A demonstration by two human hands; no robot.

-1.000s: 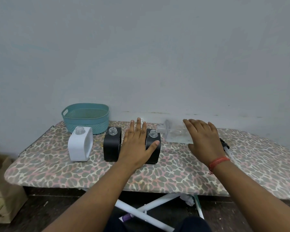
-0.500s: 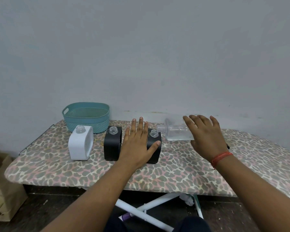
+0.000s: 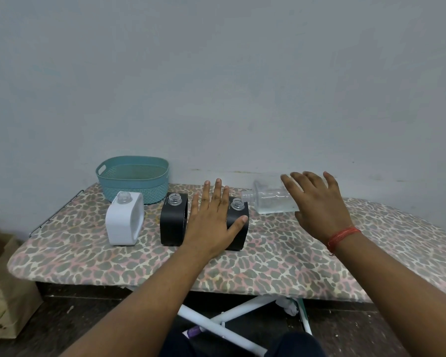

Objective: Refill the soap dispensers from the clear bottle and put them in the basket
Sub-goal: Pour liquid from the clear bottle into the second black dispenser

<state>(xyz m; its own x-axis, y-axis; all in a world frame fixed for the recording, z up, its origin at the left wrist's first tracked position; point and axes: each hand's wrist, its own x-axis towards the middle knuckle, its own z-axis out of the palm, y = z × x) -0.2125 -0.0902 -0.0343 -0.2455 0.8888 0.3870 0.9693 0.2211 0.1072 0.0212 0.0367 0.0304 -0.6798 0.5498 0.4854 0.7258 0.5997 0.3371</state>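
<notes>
Left hand (image 3: 211, 222) is spread flat, fingers straight, thumb touching the right-hand black dispenser (image 3: 238, 222) mid-board. Right hand (image 3: 319, 204), fingers splayed, hovers over the clear bottle (image 3: 271, 202) lying by the ironing board's (image 3: 319, 266) back edge. Second black dispenser (image 3: 173, 217), white dispenser (image 3: 124, 222) and teal basket (image 3: 134, 179) sit towards the back-left corner.

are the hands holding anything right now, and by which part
The left hand holds the right black dispenser, thumb on its front, fingers straight. The right hand is spread over the clear bottle's base end; a grip cannot be told.
</notes>
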